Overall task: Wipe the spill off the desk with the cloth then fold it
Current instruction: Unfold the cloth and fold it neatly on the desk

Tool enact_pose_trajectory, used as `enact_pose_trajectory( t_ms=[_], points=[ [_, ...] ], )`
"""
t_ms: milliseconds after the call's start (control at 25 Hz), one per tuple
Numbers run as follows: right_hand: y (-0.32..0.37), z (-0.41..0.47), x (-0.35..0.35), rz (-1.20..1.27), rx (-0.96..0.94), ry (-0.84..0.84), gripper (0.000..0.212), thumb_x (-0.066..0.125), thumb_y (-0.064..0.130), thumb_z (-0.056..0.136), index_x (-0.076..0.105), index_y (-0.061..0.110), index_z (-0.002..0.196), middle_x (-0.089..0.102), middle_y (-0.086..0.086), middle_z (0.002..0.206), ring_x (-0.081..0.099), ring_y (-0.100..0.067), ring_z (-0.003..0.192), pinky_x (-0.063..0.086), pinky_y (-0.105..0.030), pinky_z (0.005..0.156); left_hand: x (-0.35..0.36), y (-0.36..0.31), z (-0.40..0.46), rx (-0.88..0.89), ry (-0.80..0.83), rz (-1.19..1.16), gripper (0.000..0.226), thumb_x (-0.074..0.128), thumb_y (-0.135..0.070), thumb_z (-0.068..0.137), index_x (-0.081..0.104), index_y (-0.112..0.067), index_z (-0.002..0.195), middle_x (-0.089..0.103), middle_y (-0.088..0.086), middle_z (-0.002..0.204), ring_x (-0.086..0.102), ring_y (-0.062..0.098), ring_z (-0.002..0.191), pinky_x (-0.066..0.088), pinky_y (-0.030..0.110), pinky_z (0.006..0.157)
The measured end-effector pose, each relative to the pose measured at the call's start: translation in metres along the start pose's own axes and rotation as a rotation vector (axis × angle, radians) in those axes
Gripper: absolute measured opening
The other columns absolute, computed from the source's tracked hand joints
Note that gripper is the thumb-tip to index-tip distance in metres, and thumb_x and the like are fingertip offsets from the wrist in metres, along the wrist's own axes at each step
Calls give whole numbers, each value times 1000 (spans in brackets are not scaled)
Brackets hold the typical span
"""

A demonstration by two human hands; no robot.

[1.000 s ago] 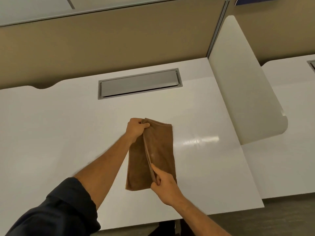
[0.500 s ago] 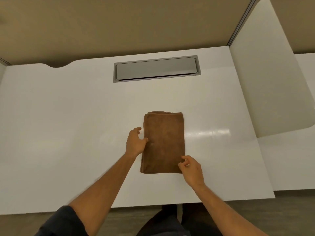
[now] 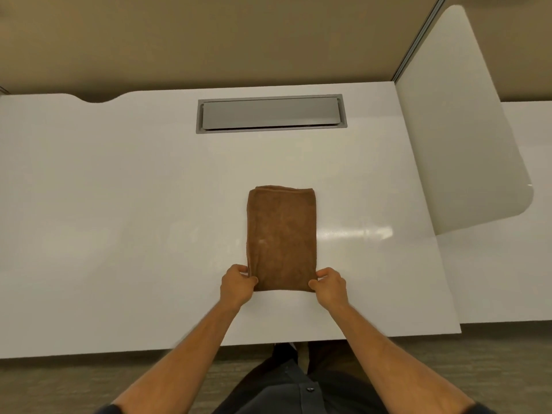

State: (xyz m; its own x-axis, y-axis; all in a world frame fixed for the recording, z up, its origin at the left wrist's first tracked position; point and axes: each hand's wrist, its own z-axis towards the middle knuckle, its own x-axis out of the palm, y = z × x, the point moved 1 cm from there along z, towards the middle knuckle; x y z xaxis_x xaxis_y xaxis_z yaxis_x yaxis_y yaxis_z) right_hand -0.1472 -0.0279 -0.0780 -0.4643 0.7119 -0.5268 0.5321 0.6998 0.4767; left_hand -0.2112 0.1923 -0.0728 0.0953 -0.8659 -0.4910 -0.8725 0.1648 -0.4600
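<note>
A brown cloth [image 3: 281, 237] lies flat on the white desk [image 3: 119, 219], folded into a narrow upright rectangle with its long side running away from me. My left hand [image 3: 237, 283] pinches the near left corner of the cloth. My right hand [image 3: 328, 283] pinches the near right corner. Both hands rest on the desk at the cloth's near edge. No spill is visible on the desk surface.
A grey cable flap [image 3: 271, 113] is set into the desk at the back. A white divider panel [image 3: 460, 130] stands along the right side, with a neighbouring desk [image 3: 507, 264] beyond it. A tan partition wall [image 3: 209, 40] rises behind. The desk's front edge is near my legs.
The cloth went from half-open in both hands to lying flat and folded. Both hands then slid down its sides to grip the two near corners.
</note>
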Motion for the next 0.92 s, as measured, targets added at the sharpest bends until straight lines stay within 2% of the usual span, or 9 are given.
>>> enact_pose_trajectory(
  t_ms=[80,200,320,400,520,680,800,920],
  points=[
    [-10,0,-12,10,-2,-3,8,67,13,91,70,8,96,70,-8,98,63,-19,83,53,-29,75,2,5,-3,-49,73,-149,22,69,-5,92,69,-6,114,71,14,117,67,24,96,55,30,81],
    [-35,-7,-31,53,57,8,13,67,16,92,68,13,79,70,-9,88,66,-23,81,60,-40,81,10,20,-20,-98,182,-264,11,70,-1,90,72,-7,99,73,14,109,67,21,91,55,24,69],
    [-57,-20,-39,89,210,134,8,65,17,95,66,10,93,69,-11,96,69,-23,80,62,-36,75,21,38,-35,-157,304,-315,9,73,-1,87,72,-6,94,74,18,111,70,23,93,57,25,67],
    [-62,-28,-43,147,323,205,19,66,17,94,64,5,109,69,-14,101,70,-25,81,63,-34,70,21,44,-41,-190,335,-338,10,75,-1,86,71,-4,95,74,21,113,70,23,93,59,26,69],
    [-42,-31,-55,353,296,195,25,70,9,89,64,-2,111,69,-18,95,61,-21,65,56,-32,56,7,32,-40,-165,285,-429,21,76,-2,85,69,-3,104,72,22,111,70,24,89,59,27,66],
    [20,-7,-72,552,125,130,32,74,7,86,59,5,113,72,-24,89,51,-13,47,42,-27,43,-17,-20,-15,-49,163,-565,37,80,-4,83,58,-7,112,70,22,102,70,24,76,58,31,63],
    [68,18,-82,613,123,87,21,69,8,89,65,3,108,73,-18,86,48,-13,49,42,-27,46,-29,-62,6,33,75,-617,28,80,-6,85,61,-9,105,70,22,109,73,28,87,60,29,63],
    [94,31,-89,742,113,98,24,68,8,90,64,5,113,72,-14,96,51,-15,60,47,-29,54,-31,-90,20,80,55,-684,27,76,-7,89,64,-13,112,71,18,114,73,30,104,60,29,77]
  ],
)
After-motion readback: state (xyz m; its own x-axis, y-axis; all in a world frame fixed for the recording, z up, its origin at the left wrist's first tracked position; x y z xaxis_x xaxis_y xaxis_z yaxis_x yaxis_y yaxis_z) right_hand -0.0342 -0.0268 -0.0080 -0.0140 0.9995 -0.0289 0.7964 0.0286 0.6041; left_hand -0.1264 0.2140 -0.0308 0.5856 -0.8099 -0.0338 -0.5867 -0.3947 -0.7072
